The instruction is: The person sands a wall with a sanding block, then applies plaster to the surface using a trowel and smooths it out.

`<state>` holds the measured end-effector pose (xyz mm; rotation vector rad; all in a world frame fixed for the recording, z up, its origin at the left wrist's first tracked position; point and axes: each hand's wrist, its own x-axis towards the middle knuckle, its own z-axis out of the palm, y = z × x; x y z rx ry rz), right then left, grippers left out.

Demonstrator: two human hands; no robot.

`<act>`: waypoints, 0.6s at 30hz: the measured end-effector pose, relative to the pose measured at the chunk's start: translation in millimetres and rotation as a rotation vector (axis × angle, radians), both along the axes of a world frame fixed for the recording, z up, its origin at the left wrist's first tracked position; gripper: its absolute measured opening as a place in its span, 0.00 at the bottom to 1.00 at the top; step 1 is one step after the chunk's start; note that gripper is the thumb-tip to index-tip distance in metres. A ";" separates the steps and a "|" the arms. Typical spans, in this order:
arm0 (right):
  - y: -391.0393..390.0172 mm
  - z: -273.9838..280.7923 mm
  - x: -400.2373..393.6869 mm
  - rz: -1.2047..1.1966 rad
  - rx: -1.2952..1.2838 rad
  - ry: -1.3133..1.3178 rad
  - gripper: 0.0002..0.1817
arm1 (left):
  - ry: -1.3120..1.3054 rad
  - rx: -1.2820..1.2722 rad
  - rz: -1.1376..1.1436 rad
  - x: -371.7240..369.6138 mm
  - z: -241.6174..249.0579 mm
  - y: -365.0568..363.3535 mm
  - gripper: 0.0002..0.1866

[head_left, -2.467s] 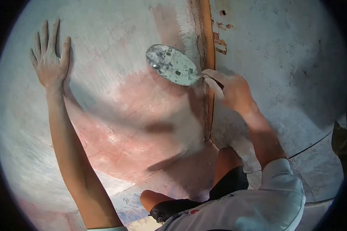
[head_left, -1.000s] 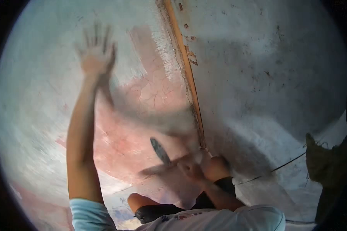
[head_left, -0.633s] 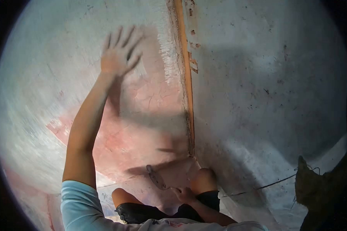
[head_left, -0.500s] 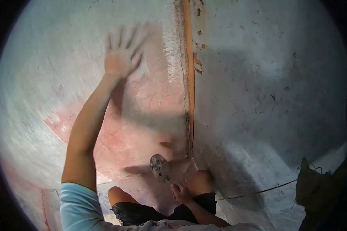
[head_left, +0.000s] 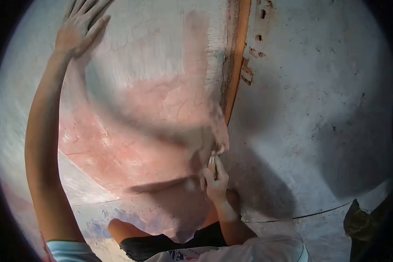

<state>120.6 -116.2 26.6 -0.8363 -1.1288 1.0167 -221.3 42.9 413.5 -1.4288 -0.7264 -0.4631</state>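
At eleven o'clock the left hand [head_left: 74,36] lies spread on the wall [head_left: 148,50], some fingertips cut off. Toward five, the right hand [head_left: 216,180] grips a trowel [head_left: 221,135], its twelve-o'clock blade hard to make out.

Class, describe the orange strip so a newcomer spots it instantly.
Find where the pinkish wall meets the grey wall. Above the right hand, a narrow strip runs up that join; its orange colour sets it apart from both walls.

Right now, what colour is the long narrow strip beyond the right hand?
The narrow strip is orange-brown, showing best in the head view.
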 end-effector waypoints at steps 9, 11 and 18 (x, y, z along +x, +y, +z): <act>108.3 13.7 -42.5 -0.489 0.464 -0.463 0.14 | -0.072 0.183 -0.214 -16.9 -1.0 5.3 0.32; 111.8 7.7 -46.7 -0.543 0.493 -0.489 0.13 | -0.110 0.196 -0.184 -24.1 -5.1 10.6 0.32; 131.3 40.7 -41.0 -0.521 0.535 -0.810 0.13 | -0.181 0.196 -0.087 -31.3 -8.3 15.1 0.32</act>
